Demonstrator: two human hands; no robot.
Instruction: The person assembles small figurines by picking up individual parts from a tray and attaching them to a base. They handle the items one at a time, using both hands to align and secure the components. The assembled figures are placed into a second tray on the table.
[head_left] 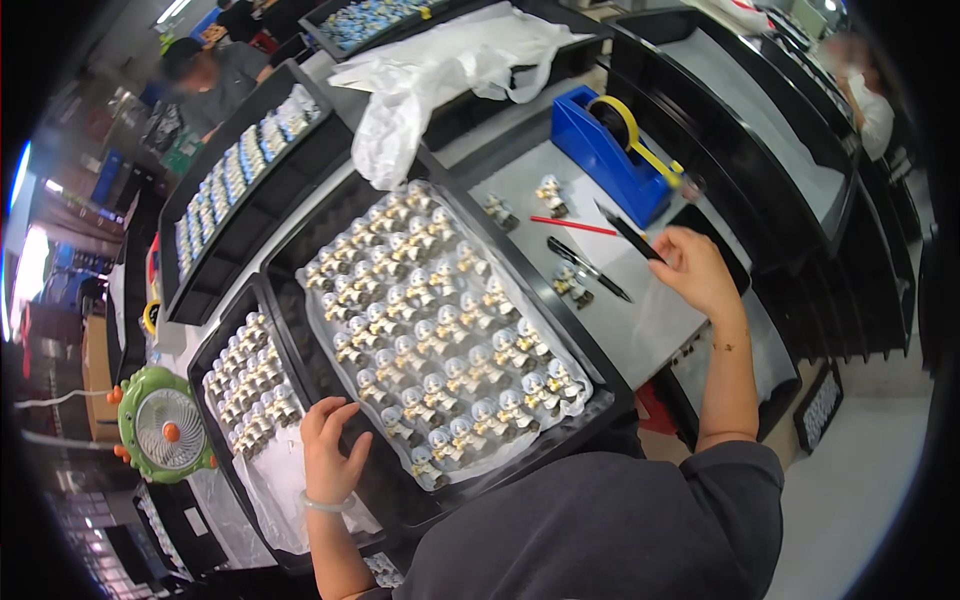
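Note:
In my right hand (695, 268) is a slim black tool with a pointed tip (628, 232), pinched near its back end above the grey work surface (650, 315). Whether it is a knife or tweezers I cannot tell. A black pen (590, 268), a red stick (572, 226) and a few small blue-haired figurines (550, 195) lie close to it. My left hand (333, 450) has its fingers apart at the rim between two black trays, holding nothing visible. Rows of similar figurines (440, 330) stand on plastic film in the larger black tray (590, 408).
A smaller tray (290, 375) of figurines lies left, beside a green fan (165, 430). A blue tape dispenser (610, 155) stands behind the tools. Stacked black trays (730, 130) rise at the right; white plastic film (440, 80) drapes at the back. Other people sit beyond.

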